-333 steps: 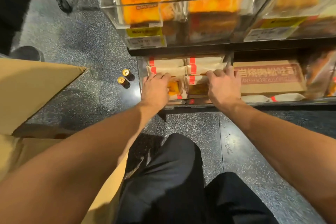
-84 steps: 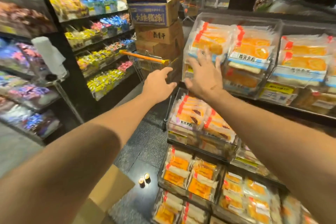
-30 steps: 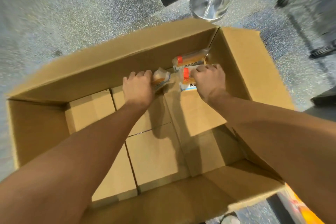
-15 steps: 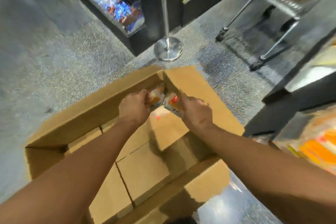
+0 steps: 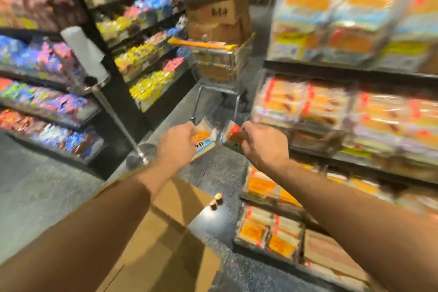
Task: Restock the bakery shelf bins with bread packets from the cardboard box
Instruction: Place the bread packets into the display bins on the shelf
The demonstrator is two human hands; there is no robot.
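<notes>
- Blurred store aisle with a speckled grey floor (image 5: 47,197).
- Left hand (image 5: 176,143) grips one bread packet (image 5: 205,135); right hand (image 5: 262,146) grips a second packet (image 5: 233,134), both held above the floor.
- Open cardboard box (image 5: 166,232) lies below the arms.
- Shelf bins (image 5: 331,111) on the right hold many packets.
- Two small cans (image 5: 216,201) stand beside the box.

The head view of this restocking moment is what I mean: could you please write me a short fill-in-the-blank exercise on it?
1. Each hand holds one bread ____.
2. The left hand and right hand are raised above the open cardboard ____.
3. The shopping cart's handle is ____ in colour.
4. The bakery shelf bins stand on the person's ____ side.

Missing words: packet; box; orange; right
</notes>
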